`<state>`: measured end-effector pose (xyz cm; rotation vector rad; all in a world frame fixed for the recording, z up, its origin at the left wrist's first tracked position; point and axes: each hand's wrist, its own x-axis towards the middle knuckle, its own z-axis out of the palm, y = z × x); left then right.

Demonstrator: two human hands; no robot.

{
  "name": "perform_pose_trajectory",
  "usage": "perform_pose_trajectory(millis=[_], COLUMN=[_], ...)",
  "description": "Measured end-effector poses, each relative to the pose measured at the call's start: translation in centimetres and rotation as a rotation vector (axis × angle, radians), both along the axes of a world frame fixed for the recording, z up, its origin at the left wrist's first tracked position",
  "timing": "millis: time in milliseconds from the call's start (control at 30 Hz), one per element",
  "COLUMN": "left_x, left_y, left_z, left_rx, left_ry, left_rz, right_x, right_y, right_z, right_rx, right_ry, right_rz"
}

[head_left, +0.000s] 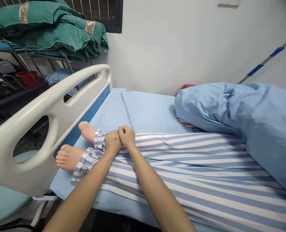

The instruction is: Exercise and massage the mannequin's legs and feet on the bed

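Two plastic-looking feet (69, 157) stick out of blue-and-white striped trousers (181, 161) on the bed; they look like a manikin's. My left hand (113, 141) is closed on the far trouser leg, just above its cuff. Right beside it, touching it, my right hand (127, 136) is curled into a fist on the same leg. Both hands appear to grip the striped cloth, though the fingertips are hidden beneath them. A light blue quilt (212, 103) is bunched over the upper body, and a few fingers (187, 124) show under its edge.
The bed's cream footboard (60, 93) rises at left. Pale blue sheet (147, 108) covers the mattress along the wall. A green quilt (53, 30) lies on a rack at back left, with a red bucket (28, 78) below. A round light-blue seat (4, 201) stands at lower left.
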<state>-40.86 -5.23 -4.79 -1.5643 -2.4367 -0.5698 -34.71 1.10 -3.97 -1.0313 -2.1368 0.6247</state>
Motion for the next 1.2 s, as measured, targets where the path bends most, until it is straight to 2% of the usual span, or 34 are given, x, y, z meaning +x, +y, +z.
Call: perform_pose_trajectory(millis=[267,367,467,567,700,833,1000,1100,1200], left_x=[0.0,0.0,-0.1,-0.2,-0.1,0.0,0.4,1.0,1.6], left_y=[-0.3,-0.3,-0.1,0.0,0.2,0.1,1.1,3.0,5.1], left_z=[0.2,0.2,0.0,-0.2,-0.3,-0.1,1.9,3.5,4.2], left_rx=[0.017,0.036,0.072,0.091,0.068,0.035,0.005,0.136,0.318], left_ry=[-0.011,-0.003,0.02,0.074,0.125,0.125,-0.086,-0.287,-0.467], left_rz=[-0.016,0.002,0.007,0.005,0.033,0.083,0.102,0.088,0.071], right_x=[-0.2,-0.1,0.3,0.9,1.5,1.9,2.2,2.3,2.4], right_y=[0.0,0.6,1.2,1.6,2.0,2.3,2.5,2.8,3.2], right_z=[0.5,1.7,2.4,1.8,0.7,0.7,1.1,1.3,1.5], right_rx=[-0.046,-0.081,-0.039,-0.025,-0.084,-0.132,-0.2,-0.265,-0.322], right_ry=[0.015,-0.04,-0.064,-0.02,0.064,0.132,0.263,0.402,0.522], right_rz=[-0.002,0.058,0.128,0.135,0.107,0.147,0.164,0.165,0.165])
